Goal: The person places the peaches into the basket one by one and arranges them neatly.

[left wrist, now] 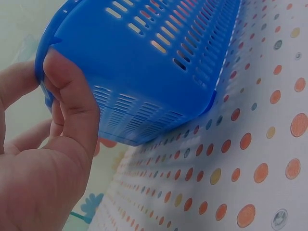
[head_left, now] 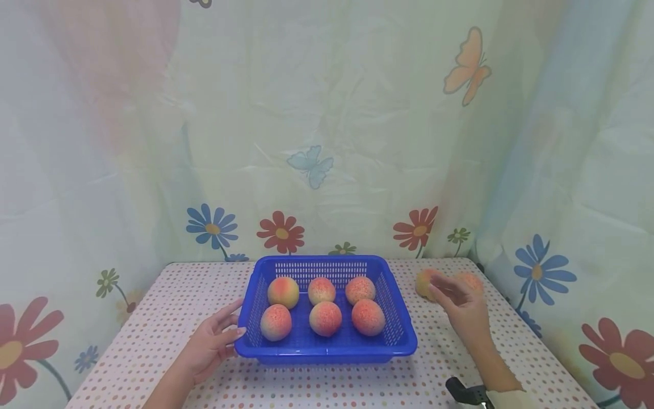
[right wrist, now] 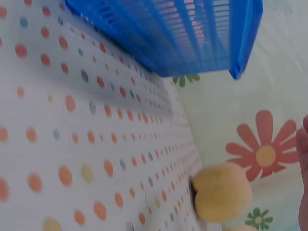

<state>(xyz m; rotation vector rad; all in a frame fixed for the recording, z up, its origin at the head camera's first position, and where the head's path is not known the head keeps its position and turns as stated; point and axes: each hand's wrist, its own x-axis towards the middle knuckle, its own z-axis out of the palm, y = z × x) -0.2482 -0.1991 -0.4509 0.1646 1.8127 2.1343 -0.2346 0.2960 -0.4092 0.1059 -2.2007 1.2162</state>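
Note:
A blue plastic basket [head_left: 327, 357] stands upright on the dotted table, with several peaches [head_left: 325, 318] in two rows inside. At its left side my left hand [head_left: 212, 343] pinches the rim, thumb and fingers on either side of it; the left wrist view shows this hand [left wrist: 53, 159] close up. Right of the basket, my right hand [head_left: 466, 309] is over the table beside a yellow-red peach [head_left: 425, 284], fingers loosely bent and nothing seen in them. Another peach [head_left: 471, 280] lies behind that hand, partly hidden. In the right wrist view only an edge of the hand [right wrist: 303, 168] shows.
The table [head_left: 204, 289] has a white cover with coloured dots. A curtain [head_left: 327, 216] printed with flowers and butterflies hangs behind it and at both sides. A dark strap with a black device [head_left: 467, 392] is on my right wrist.

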